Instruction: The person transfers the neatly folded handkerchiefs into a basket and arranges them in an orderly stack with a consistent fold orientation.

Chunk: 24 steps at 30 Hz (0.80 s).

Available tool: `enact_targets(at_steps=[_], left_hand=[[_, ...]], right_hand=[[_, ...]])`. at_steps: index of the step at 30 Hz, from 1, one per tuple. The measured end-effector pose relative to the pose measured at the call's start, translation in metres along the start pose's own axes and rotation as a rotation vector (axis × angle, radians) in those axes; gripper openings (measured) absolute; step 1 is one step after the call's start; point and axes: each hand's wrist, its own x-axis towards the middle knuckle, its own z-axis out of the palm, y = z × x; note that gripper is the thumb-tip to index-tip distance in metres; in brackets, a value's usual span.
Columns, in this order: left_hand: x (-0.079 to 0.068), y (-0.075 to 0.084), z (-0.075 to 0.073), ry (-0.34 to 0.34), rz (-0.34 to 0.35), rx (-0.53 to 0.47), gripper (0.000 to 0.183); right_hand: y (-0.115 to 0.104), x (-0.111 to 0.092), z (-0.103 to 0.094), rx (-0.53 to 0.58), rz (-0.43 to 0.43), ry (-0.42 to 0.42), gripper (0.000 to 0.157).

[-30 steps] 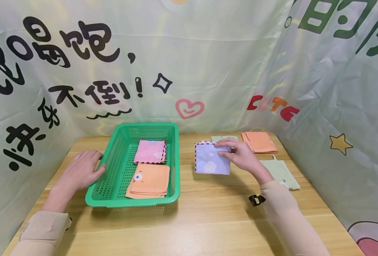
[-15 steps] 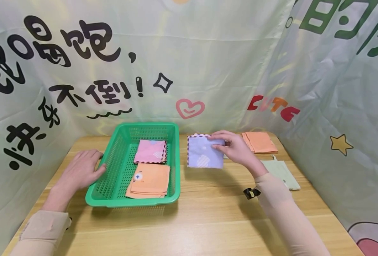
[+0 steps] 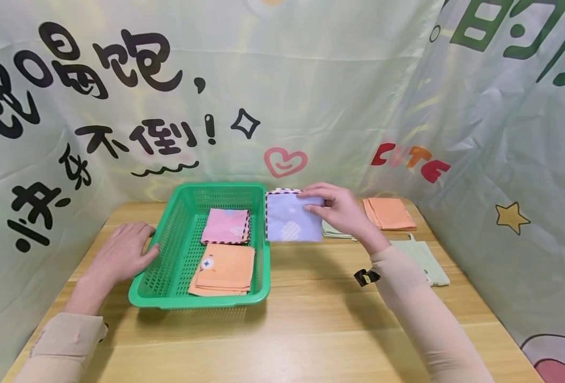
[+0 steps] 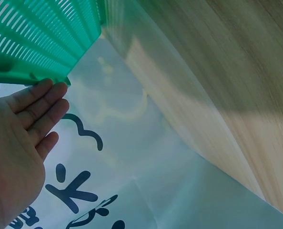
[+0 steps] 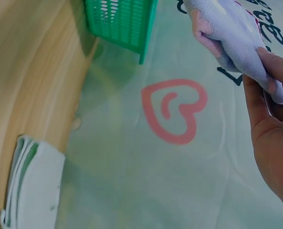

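A folded lavender towel with a dark dashed edge is pinched between the thumb and fingers of my right hand. It hangs above the table, just at the right rim of the green basket. My left hand rests at the basket's left rim; the left wrist view shows its fingers straight and touching the rim. Inside the basket lie a folded pink towel and, in front of it, a folded orange towel. The right wrist view shows the lavender towel gripped at one corner.
On the right of the wooden table lie another folded orange towel and a pale green towel. A second pale green towel is partly hidden behind my right hand. Printed cloth hangs close around the back and sides.
My right hand has carried the lavender towel left and slightly up, from above the table to the basket's right rim. My left hand has stayed in place.
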Motion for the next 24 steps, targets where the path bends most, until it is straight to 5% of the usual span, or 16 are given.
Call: enact_targets(at_steps=[24], left_hand=[[-0.001,0.002,-0.002,-0.005,0.001,0.005,0.046]], right_hand=[[-0.027,0.041,0.071,0.068,-0.108,-0.074,0.028]])
